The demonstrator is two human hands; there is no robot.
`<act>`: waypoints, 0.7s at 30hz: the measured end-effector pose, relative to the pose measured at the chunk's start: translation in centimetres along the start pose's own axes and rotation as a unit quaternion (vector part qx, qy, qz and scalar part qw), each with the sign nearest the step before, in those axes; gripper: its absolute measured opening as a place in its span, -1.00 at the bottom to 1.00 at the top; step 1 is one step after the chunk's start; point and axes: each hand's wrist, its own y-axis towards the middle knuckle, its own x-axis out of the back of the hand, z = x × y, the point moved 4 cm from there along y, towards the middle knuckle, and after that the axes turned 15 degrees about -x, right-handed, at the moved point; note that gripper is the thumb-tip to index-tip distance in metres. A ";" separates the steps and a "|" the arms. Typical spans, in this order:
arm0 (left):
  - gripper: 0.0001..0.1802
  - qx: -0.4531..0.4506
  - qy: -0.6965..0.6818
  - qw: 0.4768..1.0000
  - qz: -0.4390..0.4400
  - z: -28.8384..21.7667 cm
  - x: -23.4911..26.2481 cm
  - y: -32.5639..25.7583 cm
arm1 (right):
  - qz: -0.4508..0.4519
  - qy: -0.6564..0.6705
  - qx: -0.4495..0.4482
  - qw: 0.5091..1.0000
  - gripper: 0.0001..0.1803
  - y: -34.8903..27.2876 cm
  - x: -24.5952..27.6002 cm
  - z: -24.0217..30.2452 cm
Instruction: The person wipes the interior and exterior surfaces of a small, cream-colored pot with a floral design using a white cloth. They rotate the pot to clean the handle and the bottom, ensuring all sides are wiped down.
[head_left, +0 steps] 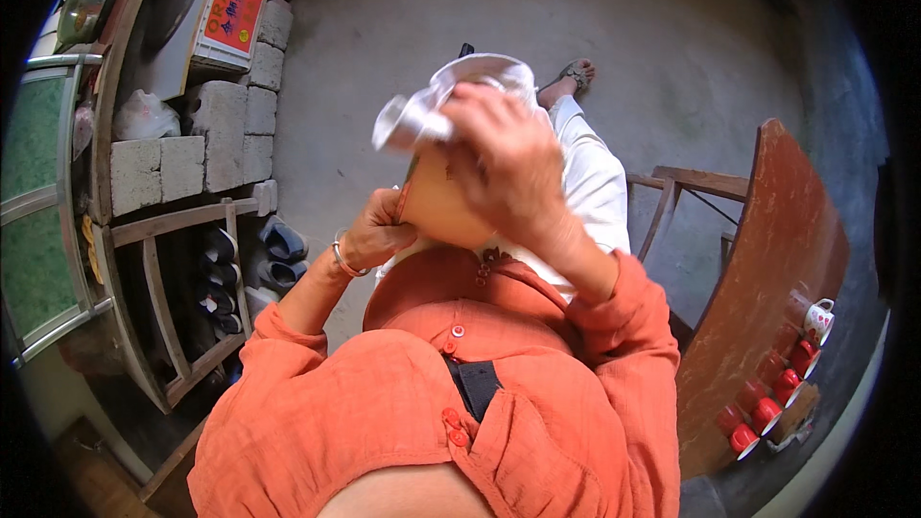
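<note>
In front of my lap my left hand [376,233] is closed on the left edge of a tan, smooth-faced object [436,206]. A thin dark and reddish line runs along that edge; its kind is not clear, and much of it lies behind my right hand. Motion blurs my right hand [513,158], whose curled fingers hold a bunched white cloth [489,69] over the object's far end. Folds of the cloth hang out to the left of the fingers.
Grey blocks [219,134] and a wooden rack [153,297] with shoes stand at left, near a green-paned cabinet [43,201]. Dark shoes [281,254] lie on the concrete floor [384,14]. At right, red cups [766,414] line a brown wooden table [767,259].
</note>
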 end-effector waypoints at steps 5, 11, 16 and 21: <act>-0.65 -0.014 0.014 0.999 0.031 -1.2 0.0 0.4 | 0.013 0.043 0.029 0.999 -0.66 -0.1 0.2 0.3; -0.73 -0.055 0.022 0.998 0.034 -2.5 -2.0 0.2 | 0.330 0.248 -0.245 0.877 -0.67 6.4 -3.4 -7.4; -0.60 -0.027 0.010 0.997 0.067 -3.2 -1.7 0.4 | 0.327 0.211 -0.246 0.888 -0.64 6.1 -3.8 -8.1; -0.39 0.003 -0.017 1.000 0.002 -8.2 -4.7 4.8 | 0.243 0.203 -0.221 0.923 -0.67 4.8 -3.2 -7.8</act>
